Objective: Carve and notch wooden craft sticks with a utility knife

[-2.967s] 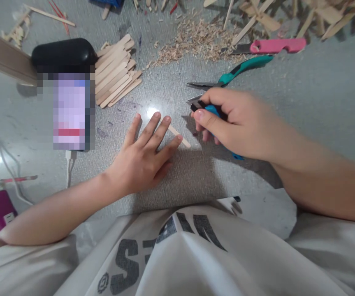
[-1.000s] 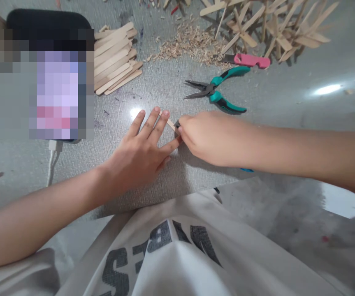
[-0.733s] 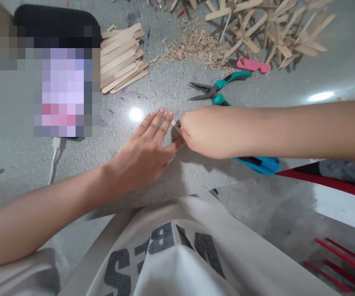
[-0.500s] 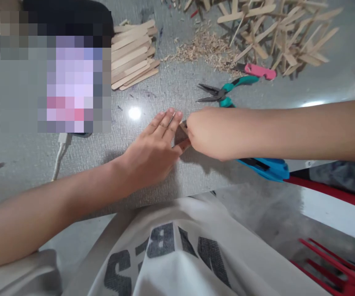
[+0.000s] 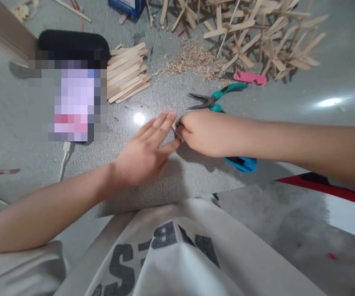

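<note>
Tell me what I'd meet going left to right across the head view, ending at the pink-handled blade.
Thin reddish stick, phone-like device, left hand, right hand, pink-handled blade. Things that overlap these side to side are left out.

A slim, pale wooden stick (image 5: 174,128) lies at a slant, largely covered by the left hand (image 5: 145,154), a short stretch showing between the hands. The blue cutter (image 5: 242,164), with a black strip, sits in the right hand (image 5: 200,133), its rear end jutting out beneath the forearm, its tip hidden.
</note>
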A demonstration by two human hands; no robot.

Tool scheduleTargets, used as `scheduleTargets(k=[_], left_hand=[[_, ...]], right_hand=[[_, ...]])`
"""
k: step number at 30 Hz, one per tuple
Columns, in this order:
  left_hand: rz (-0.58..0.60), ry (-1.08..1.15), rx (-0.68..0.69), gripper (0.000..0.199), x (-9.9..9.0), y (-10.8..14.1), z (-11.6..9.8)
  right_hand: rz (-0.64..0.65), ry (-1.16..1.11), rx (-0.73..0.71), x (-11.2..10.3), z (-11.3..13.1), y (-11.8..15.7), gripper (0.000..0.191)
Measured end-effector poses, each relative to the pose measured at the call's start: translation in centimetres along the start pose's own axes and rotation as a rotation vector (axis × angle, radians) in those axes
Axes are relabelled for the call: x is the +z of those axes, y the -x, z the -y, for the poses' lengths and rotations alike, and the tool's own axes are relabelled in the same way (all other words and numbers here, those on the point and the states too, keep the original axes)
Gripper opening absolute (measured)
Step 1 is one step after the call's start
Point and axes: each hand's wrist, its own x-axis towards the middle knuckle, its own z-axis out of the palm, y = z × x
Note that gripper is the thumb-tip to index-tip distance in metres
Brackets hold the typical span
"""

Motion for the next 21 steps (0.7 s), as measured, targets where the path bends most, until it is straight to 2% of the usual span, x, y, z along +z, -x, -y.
scheduleTargets(k=[1,3,4,6,8,10,15,19,21], left_hand=[[-0.114,0.058,-0.022,0.032,-0.3,-0.1,0.1],[-0.305,0.184,-0.181,0.023,-0.6,-0.2,0.1],[-0.363,0.253,-0.264,0.021,-0.7,-0.3,0.0],[-0.348,0.47,-0.418,0.028,-0.5,-0.5,-0.3],[-0.289,0.682,-0.486,0.032,-0.2,-0.7,-0.7],[-0.279,0.742,-0.529,0.025,-0.1,-0.8,-1.0],[-0.252,0.581,-0.661,0.01,-1.1,-1.3,-1.6],[-0.194,0.353,-0.624,0.009,-1.9,-1.6,-1.6],[-0.172,0.28,-0.609,0.012,-2.1,-1.7,-1.6]], right_hand=[[0.006,-0.008,0.02,-0.2,0.3,0.4,0.046],[-0.08,-0.021,0.057,-0.2,1.0,1.3,0.037],[-0.125,-0.061,0.069,0.0,1.3,1.8,0.033],[-0.171,-0.193,0.057,0.9,1.8,2.7,0.025],[-0.195,-0.358,-0.014,2.0,1.9,3.5,0.017],[-0.215,-0.477,-0.083,3.2,1.8,3.9,0.012],[-0.211,-0.605,-0.144,4.3,1.7,3.8,0.013],[-0.168,-0.634,-0.162,4.2,1.7,3.7,0.012],[-0.111,-0.643,-0.16,4.1,1.5,3.8,0.018]])
